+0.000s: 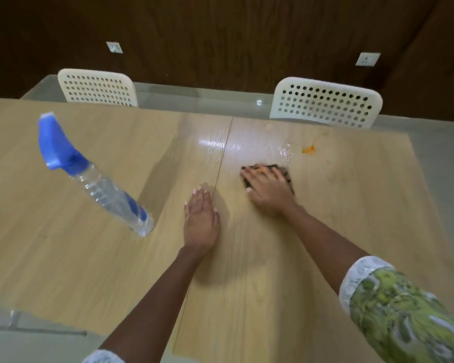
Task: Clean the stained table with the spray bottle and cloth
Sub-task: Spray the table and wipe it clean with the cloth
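Observation:
On the light wooden table (pixel 338 205), my right hand (pixel 269 191) presses flat on a dark cloth (pixel 287 176), which shows only past the fingers. An orange stain (pixel 309 149) lies just beyond the cloth to the right, with a wet shiny patch (pixel 285 151) beside it. My left hand (pixel 201 218) rests flat on the table near the centre seam, fingers straight, holding nothing. A clear spray bottle (pixel 108 189) with a blue trigger head stands at the left, apart from both hands.
Two white perforated chairs (pixel 97 87) (pixel 325 103) stand at the table's far edge. A dark wooden wall with two sockets rises behind them. Grey floor shows at the right and at the near left corner.

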